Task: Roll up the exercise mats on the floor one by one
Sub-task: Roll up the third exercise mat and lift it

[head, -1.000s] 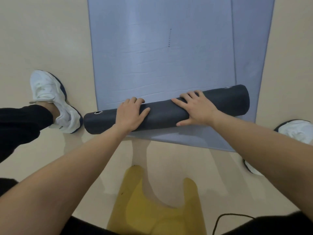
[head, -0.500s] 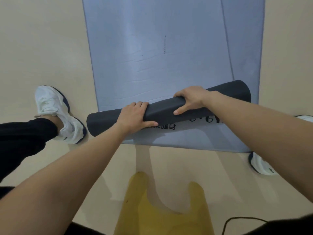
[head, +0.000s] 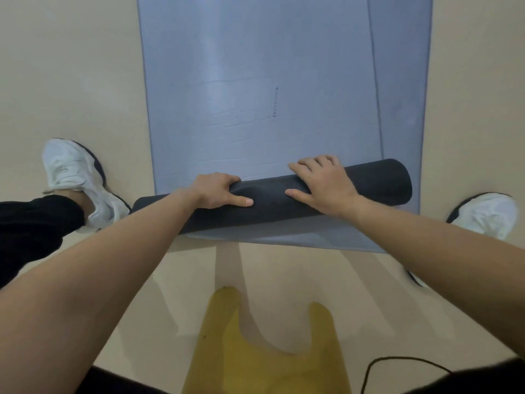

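**Mat part-rolled, both hands on the roll**

- Roll (head: 272, 206): dark cylinder lying across the near end of the blue-grey mat (head: 255, 81), slightly skewed, with the right end farther from the person. Its left end overhangs the mat's left edge, above the floor (head: 71, 66) and close to the left shoe (head: 76, 177).
- The rest of the mat lies flat on the floor, stretching away from the person.
- Second blue-grey layer (head: 403, 81) shows as a strip along the right side and under the roll's near edge. Looks like another mat beneath.
- Left hand (head: 218, 190): fingers curled over the far side of the roll, thumb along the near face, gripping it.
- Right hand (head: 321, 183): lying on top of the roll, fingers (head: 309, 166) spread wide, thumb splayed on the near side. Pressing, not clamped.
- Right shoe (head: 485, 214) on the floor beside the mat's right edge.
- Yellow garment (head: 264, 351) and black cord (head: 397, 361) at the bottom of the view.
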`<state>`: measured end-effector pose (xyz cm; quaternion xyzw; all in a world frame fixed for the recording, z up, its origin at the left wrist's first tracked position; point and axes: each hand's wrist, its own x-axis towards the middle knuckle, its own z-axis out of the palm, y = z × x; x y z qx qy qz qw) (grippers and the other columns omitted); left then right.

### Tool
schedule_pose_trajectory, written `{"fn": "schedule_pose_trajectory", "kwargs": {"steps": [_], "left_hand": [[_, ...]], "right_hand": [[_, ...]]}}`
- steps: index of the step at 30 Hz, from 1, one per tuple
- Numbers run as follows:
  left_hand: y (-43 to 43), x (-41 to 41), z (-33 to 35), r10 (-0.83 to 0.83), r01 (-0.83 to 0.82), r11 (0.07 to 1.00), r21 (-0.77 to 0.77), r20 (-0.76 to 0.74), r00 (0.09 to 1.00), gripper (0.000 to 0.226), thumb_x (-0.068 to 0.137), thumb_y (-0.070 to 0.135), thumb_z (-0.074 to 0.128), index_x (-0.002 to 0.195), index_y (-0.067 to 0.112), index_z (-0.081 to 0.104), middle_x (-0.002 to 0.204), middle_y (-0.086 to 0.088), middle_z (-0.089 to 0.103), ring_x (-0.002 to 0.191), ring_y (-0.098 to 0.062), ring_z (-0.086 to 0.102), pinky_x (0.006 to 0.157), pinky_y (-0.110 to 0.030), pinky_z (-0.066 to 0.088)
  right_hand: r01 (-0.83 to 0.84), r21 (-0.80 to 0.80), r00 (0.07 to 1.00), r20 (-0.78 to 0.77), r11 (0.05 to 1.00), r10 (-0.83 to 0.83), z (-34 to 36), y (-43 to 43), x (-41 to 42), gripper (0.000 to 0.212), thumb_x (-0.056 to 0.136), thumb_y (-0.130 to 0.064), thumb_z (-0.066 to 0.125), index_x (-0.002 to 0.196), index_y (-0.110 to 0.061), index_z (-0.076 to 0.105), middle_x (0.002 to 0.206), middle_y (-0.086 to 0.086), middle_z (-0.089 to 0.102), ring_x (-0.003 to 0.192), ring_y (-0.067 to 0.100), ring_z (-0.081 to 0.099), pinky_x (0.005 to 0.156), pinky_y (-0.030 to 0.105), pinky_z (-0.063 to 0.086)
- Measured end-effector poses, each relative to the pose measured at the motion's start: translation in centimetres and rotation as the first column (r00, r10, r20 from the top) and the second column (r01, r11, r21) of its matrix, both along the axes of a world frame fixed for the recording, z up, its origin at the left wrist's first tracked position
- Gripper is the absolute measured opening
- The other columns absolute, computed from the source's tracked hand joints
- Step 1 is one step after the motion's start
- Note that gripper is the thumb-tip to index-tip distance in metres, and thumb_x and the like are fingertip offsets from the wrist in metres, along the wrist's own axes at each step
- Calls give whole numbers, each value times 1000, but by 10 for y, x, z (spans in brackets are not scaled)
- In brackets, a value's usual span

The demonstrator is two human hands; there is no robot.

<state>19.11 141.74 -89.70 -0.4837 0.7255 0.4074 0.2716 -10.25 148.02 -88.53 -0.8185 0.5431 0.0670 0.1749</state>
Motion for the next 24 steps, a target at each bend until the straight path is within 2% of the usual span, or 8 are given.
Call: {"fn": "schedule_pose_trajectory", "kwargs": {"steps": [3, 7, 10, 14, 18, 20, 22, 24], "left_hand": [[0, 4, -4, 19, -19, 999, -30, 6, 1000, 68, 76, 90, 52, 111, 33, 60, 105, 7, 65, 97, -20, 60, 82, -40, 45], [4, 5, -7, -37, 40, 976, -214, 17, 999, 86, 73, 95, 45, 129, 32, 62, 122, 5, 60, 113, -22, 51, 93, -43, 44], [3, 7, -5, 0, 4, 961, -276, 15, 1000, 86, 75, 95, 42, 133, 34, 61, 126, 5, 62, 117, -24, 52, 97, -43, 42], [3, 2, 5, 127, -145, 934, -327, -76, 989, 65, 90, 78, 49, 134, 31, 62, 126, 4, 65, 117, -24, 56, 91, -41, 44], [28, -5, 15, 53, -138, 746, -651, -148, 988, 52, 99, 60, 45, 130, 22, 64, 124, 0, 67, 110, -27, 60, 92, -41, 43], [46, -10, 12, 27, -113, 652, -750, -126, 992, 62, 95, 62, 49, 135, 17, 61, 133, -4, 65, 118, -30, 59, 102, -44, 42], [55, -18, 6, 39, -46, 678, -734, -27, 999, 84, 89, 74, 47, 148, 14, 48, 147, -8, 54, 136, -32, 48, 119, -50, 31], [48, -22, 1, 46, 10, 724, -690, 63, 997, 101, 82, 85, 45, 154, 15, 36, 153, -9, 46, 144, -33, 39, 124, -54, 21]], "right_hand": [[-210, -238, 978, -32, 948, 208, -13, 38, -8, 75, 95, -69, 52, 145, -13, 53, 142, 20, 57, 124, 42, 55, 108, 59, 38], [-260, -74, 951, -190, 963, 243, -20, 53, -12, 99, 86, -77, 53, 160, -15, 28, 162, 22, 33, 147, 45, 33, 116, 71, 22], [-255, -74, 952, -193, 964, 237, -19, 34, -10, 101, 85, -78, 55, 159, -16, 29, 159, 22, 39, 142, 46, 39, 113, 69, 28], [-271, -71, 956, -136, 960, 260, -13, 2, -12, 98, 86, -81, 47, 157, -15, 33, 151, 18, 46, 132, 42, 47, 110, 60, 37], [-239, 67, 969, -54, 969, 243, -2, -43, -13, 99, 80, -88, 46, 154, -24, 35, 142, 5, 53, 121, 32, 54, 100, 48, 45], [-193, 223, 979, -22, 955, 203, 4, -69, -11, 99, 77, -90, 50, 154, -31, 33, 142, 0, 53, 121, 28, 53, 100, 46, 44], [-158, 314, 984, -23, 936, 174, 5, -87, -9, 100, 74, -91, 51, 155, -36, 31, 140, -3, 55, 122, 27, 53, 105, 46, 39], [-119, 307, 987, -70, 944, 148, 3, -92, -10, 103, 71, -96, 45, 156, -40, 29, 138, -4, 58, 124, 28, 50, 113, 50, 29]]}}
